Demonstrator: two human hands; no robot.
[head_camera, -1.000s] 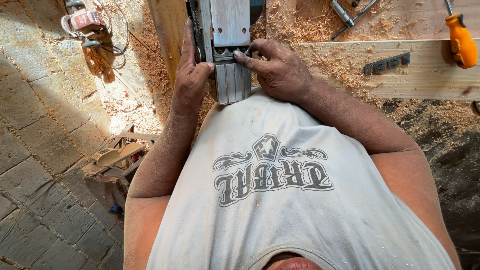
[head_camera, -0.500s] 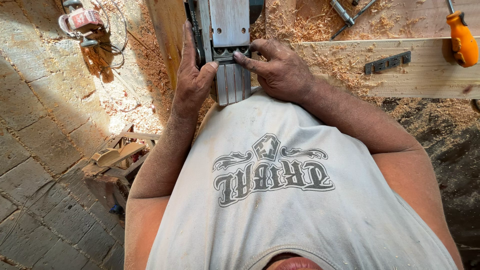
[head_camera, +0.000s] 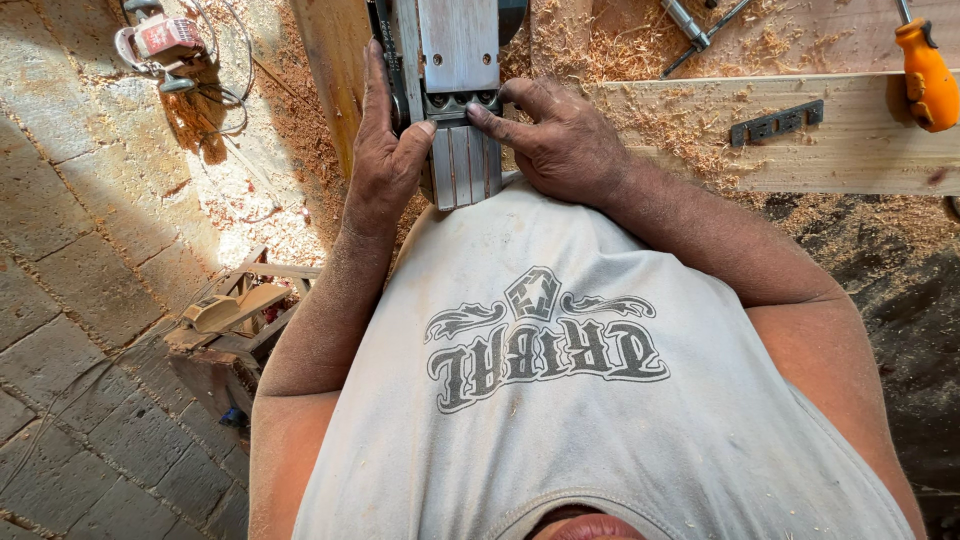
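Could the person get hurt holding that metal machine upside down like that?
Possibly. The left hand and right hand both press on the grey metal sole of the planer, so fingers might meet the cutter if it started. Wood shavings cover the bench, so a hand could slip. A cable trails on the stone floor and might trip someone.

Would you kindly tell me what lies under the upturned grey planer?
Around the planer only wood shavings on the bench and both hands, left hand and right hand, show. What supports it is hidden by its body.
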